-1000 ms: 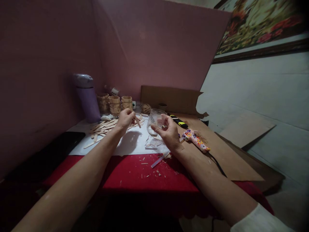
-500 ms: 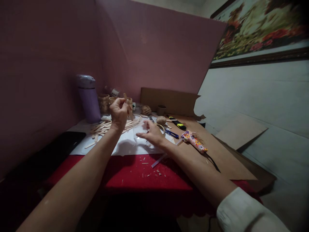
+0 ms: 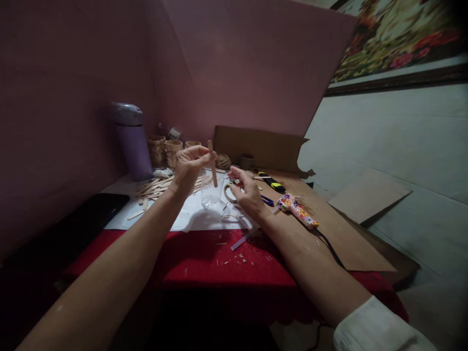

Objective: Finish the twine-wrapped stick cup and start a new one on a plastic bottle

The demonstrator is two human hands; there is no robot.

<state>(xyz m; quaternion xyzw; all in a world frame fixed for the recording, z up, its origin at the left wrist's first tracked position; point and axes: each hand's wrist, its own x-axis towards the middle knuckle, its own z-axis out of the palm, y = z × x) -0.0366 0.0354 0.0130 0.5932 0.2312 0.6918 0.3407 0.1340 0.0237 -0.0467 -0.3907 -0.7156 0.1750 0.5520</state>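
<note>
My left hand [image 3: 187, 169] is raised above the table and pinches a wooden craft stick [image 3: 212, 165] upright. Just below the stick a clear plastic cup [image 3: 212, 197] stands on the white paper [image 3: 146, 214]. My right hand [image 3: 247, 192] hovers to the cup's right, fingers curled over a tape ring [image 3: 229, 194] that lies at its fingertips. A loose pile of craft sticks [image 3: 153, 187] is spread behind my left hand.
A flower-patterned glue gun [image 3: 298, 212] with its cord lies on brown cardboard [image 3: 351, 243] at right. A yellow-black cutter [image 3: 272, 184], a blue pen [image 3: 267, 200], a twine ball [image 3: 223, 161], stick-built cups [image 3: 164, 148], a purple flask [image 3: 131, 141] and a black slab [image 3: 84, 219] surround the paper.
My left hand lifted the stick upright and moved right over the cup. My right hand let go of the cup, now standing on the paper, and shifted right to the tape ring.
</note>
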